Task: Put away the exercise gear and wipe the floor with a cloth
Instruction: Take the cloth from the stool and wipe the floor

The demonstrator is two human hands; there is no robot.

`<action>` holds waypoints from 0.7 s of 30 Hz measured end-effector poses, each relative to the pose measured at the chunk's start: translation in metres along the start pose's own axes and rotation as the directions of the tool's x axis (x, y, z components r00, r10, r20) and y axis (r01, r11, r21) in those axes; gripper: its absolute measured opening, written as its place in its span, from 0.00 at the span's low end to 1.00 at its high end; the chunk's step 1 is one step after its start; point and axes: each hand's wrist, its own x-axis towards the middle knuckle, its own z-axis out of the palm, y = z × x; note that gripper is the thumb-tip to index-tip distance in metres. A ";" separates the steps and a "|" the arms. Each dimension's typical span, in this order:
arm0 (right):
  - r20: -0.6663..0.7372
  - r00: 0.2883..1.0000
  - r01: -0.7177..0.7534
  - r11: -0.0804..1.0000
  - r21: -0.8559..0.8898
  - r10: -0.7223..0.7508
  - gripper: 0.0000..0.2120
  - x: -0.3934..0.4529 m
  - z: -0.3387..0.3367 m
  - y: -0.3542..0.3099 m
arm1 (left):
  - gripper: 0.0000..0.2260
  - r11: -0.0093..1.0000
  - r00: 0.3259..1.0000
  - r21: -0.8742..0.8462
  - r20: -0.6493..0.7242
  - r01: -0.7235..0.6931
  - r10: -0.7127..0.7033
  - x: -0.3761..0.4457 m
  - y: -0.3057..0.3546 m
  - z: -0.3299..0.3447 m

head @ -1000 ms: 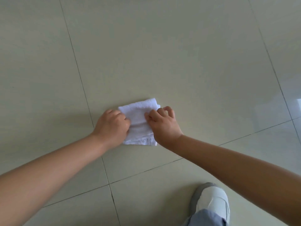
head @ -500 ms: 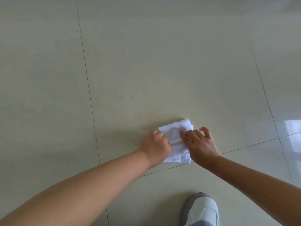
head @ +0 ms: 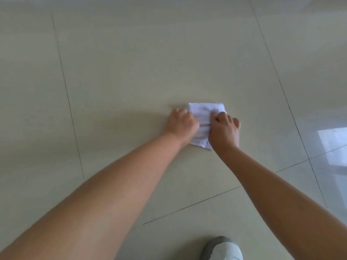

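Note:
A folded white cloth (head: 203,117) lies flat on the pale tiled floor (head: 131,72), a little right of the middle of the view. My left hand (head: 181,123) grips the cloth's left edge with curled fingers. My right hand (head: 224,128) holds the right edge, fingers bent over it, and covers the cloth's near right part. Both arms reach forward and press the cloth down onto the floor. No exercise gear is in view.
My grey and white shoe (head: 222,249) stands on the floor at the bottom edge, right of centre. Thin dark grout lines cross the tiles. A bright window reflection (head: 332,145) glares on the floor at the right edge.
Both hands have slid the cloth across the floor to the right and farther away from me. Their grip on it is unchanged.

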 end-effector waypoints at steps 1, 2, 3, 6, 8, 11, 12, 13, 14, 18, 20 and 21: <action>-0.049 0.998 0.031 1.000 0.001 -0.031 0.15 0.007 0.004 -0.013 | 0.03 0.999 1.000 0.045 0.010 0.008 -0.008 -0.004 -0.013 -0.006; -0.096 0.994 0.050 0.999 0.005 -0.049 0.15 0.013 0.003 -0.029 | 0.02 0.996 0.999 0.084 0.046 0.001 -0.005 -0.011 -0.025 -0.010; -0.092 0.993 0.076 0.997 -0.005 -0.076 0.16 0.014 0.002 -0.045 | 0.03 0.994 0.996 0.107 0.085 -0.011 0.002 -0.021 -0.038 -0.011; -0.009 0.976 0.218 0.975 0.042 -0.218 0.19 0.003 0.010 -0.084 | 0.12 0.990 0.992 0.133 0.121 -0.055 0.039 -0.059 -0.069 -0.009; 0.039 0.967 0.252 0.967 0.037 -0.253 0.13 -0.011 0.009 -0.102 | 0.13 0.983 0.990 0.157 0.120 -0.096 0.077 -0.081 -0.076 -0.007; 0.028 0.948 0.318 0.948 0.026 -0.319 0.15 -0.036 0.017 -0.104 | 0.15 0.965 0.976 0.201 0.169 -0.171 0.138 -0.095 -0.074 -0.010; 0.046 0.948 0.315 0.949 0.020 -0.316 0.18 -0.044 0.015 -0.101 | 0.15 0.959 0.970 0.203 0.183 -0.198 0.162 -0.095 -0.073 -0.010; 0.052 0.947 0.318 0.948 -0.006 -0.317 0.20 -0.052 0.012 -0.098 | 0.15 0.952 0.960 0.198 0.200 -0.234 0.194 -0.094 -0.074 -0.007; 0.046 0.947 0.320 0.947 -0.029 -0.319 0.21 -0.058 0.009 -0.094 | 0.14 0.944 0.949 0.193 0.221 -0.269 0.225 -0.091 -0.072 -0.011; 0.157 0.948 0.284 0.959 -0.020 -0.277 0.20 -0.082 0.006 -0.091 | 0.14 0.900 0.870 0.185 0.391 -0.394 0.300 -0.083 -0.051 -0.028; 0.246 0.945 0.237 0.969 -0.064 -0.215 0.19 -0.088 -0.012 -0.097 | 0.17 0.970 0.796 0.063 0.584 -0.237 0.157 -0.088 -0.044 -0.028; 0.310 0.933 0.213 0.975 -0.059 -0.185 0.17 -0.091 -0.021 -0.100 | 0.17 0.979 0.790 0.043 0.598 -0.198 0.133 -0.092 -0.041 -0.030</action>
